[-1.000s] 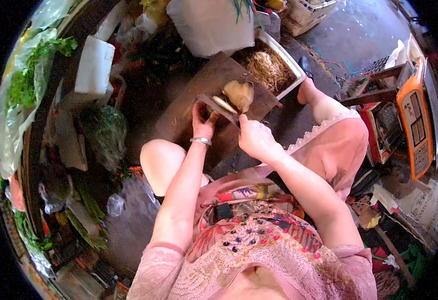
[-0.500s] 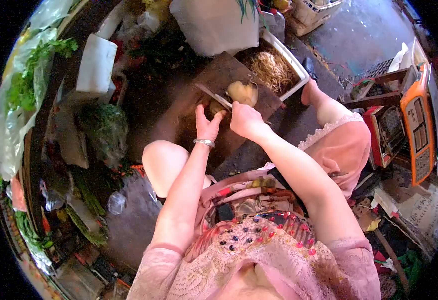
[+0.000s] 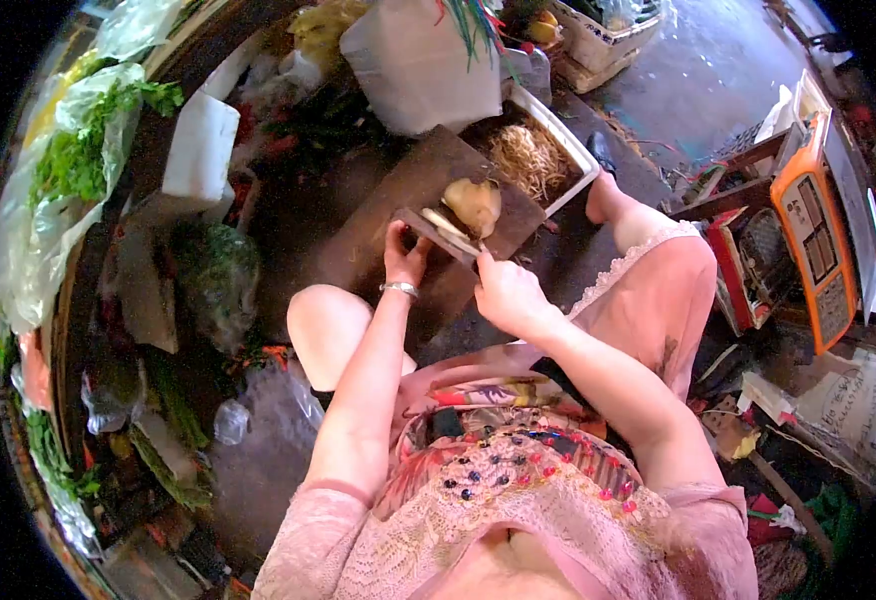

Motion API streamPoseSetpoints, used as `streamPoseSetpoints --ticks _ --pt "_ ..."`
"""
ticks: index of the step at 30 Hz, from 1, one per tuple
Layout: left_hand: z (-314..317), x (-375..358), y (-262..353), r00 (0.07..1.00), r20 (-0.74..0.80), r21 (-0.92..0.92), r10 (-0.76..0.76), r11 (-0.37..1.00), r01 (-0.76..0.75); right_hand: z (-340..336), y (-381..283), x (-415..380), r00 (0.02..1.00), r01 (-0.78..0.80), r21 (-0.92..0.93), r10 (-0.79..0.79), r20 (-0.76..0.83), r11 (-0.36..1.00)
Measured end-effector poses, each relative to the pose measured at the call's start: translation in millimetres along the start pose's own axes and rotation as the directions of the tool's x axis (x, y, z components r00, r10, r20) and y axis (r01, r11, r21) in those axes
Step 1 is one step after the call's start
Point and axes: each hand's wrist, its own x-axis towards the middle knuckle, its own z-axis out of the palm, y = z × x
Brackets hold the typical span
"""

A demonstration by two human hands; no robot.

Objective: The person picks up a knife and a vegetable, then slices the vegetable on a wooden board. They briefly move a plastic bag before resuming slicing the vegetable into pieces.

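On the dark wooden board (image 3: pixel 358 235) lies a large pale tan vegetable piece (image 3: pixel 473 206). Just in front of it are paler pieces (image 3: pixel 447 225), partly covered by the knife. My right hand (image 3: pixel 514 296) is wrapped round the handle of the knife (image 3: pixel 438 236), whose blade points to the upper left across the board. My left hand (image 3: pixel 406 255), with a silver bracelet at the wrist, is at the blade's far end, fingers curled; whether they hold a piece or touch the blade is too small to tell.
Behind the board stand a white box (image 3: pixel 586 160) of pale thin shreds (image 3: pixel 530 158) and a large white container (image 3: pixel 423 65). An orange scale (image 3: pixel 815 240) is at the right. Bagged greens (image 3: pixel 78 165) line the left. My knees flank the board.
The knife has moved down toward me and its blade has turned flatter, with pale pieces now showing behind it. My left hand's fingers have curled in. The view has shifted slightly.
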Motion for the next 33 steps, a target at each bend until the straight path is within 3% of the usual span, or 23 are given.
streamPoseSetpoints --ticks 1,2,4,5,6,12,19,21,22,24,31,33 --pt "2 9 -20 0.991 0.082 -0.374 -0.110 0.918 0.133 -2 0 -6 1.000 -0.002 -0.003 0.002 0.001 1.000" --pt "4 12 -29 0.964 0.196 -0.676 -0.179 0.687 0.265 -3 1 -11 1.000 -0.020 -0.012 0.020 0.013 1.000" --pt "-3 5 0 0.961 0.219 -0.672 -0.168 0.689 0.273 -7 2 -18 0.999 -0.037 -0.017 0.038 0.030 0.999" --pt "-8 -2 21 0.993 0.107 -0.356 0.054 0.935 -0.012 -10 1 -20 0.998 -0.052 -0.015 0.052 0.042 0.999" --pt "-10 -6 27 0.950 0.094 0.039 0.299 0.952 -0.304 -10 2 -21 0.996 -0.066 -0.015 0.067 0.054 0.998" --pt "-8 -1 18 0.977 0.124 -0.122 0.173 0.980 -0.158 -6 4 -20 0.999 -0.045 -0.048 0.046 0.014 0.998" --pt "-7 3 13 0.967 0.121 -0.017 0.225 0.974 -0.225 -9 1 -23 0.999 -0.038 -0.052 0.039 0.023 0.998" --pt "-1 12 -6 0.996 0.090 -0.331 0.021 0.944 0.010 -8 1 -24 0.999 -0.047 -0.068 0.048 0.015 0.997" --pt "-4 7 7 0.996 0.090 -0.331 0.018 0.944 0.013 -8 1 -24 0.999 -0.048 -0.068 0.049 0.018 0.997" --pt "-12 -3 32 0.962 0.110 0.049 0.252 0.965 -0.258 -7 2 -24 0.999 -0.046 -0.073 0.047 0.009 0.996" --pt "-7 -3 25 0.970 0.086 0.094 0.226 0.968 -0.234 -3 6 -14 0.998 -0.056 -0.087 0.058 0.020 0.995" --pt "-4 0 10 0.990 0.123 -0.292 0.065 0.956 -0.027 -5 2 -5 0.999 -0.035 -0.061 0.037 0.035 0.998"
